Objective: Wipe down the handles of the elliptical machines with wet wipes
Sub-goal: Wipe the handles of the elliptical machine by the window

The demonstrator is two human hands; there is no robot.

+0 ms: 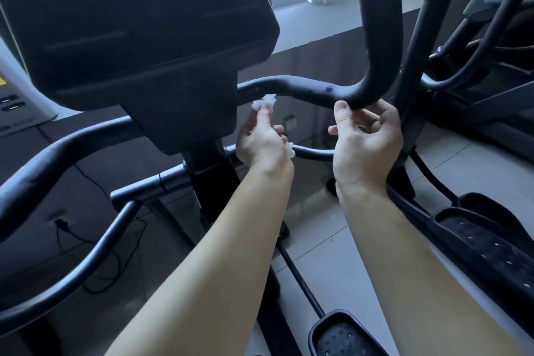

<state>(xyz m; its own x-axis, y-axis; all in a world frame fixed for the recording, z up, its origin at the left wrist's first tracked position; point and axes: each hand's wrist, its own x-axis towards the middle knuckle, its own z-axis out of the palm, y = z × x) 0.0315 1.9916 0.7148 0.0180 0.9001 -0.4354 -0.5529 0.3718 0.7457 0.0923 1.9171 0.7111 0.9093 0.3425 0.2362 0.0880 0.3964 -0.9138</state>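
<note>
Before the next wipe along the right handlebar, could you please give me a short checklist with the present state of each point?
1. Wet wipe in the left hand: ok, bunched and pinched at the fingertips.
2. Wipe touching the handlebar: not ok, it sits just under the bar.
3. Right hand empty: ok, fingers loosely curled, thumb at the bend's underside.
4. Wipe wet enough: cannot tell.
5. Bar already clean: cannot tell; a dark spot shows near the bend.

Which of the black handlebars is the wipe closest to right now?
The curved black handlebar right of the console: the left hand holds the crumpled white wet wipe just under it. The left-side handlebar is far off.
</note>
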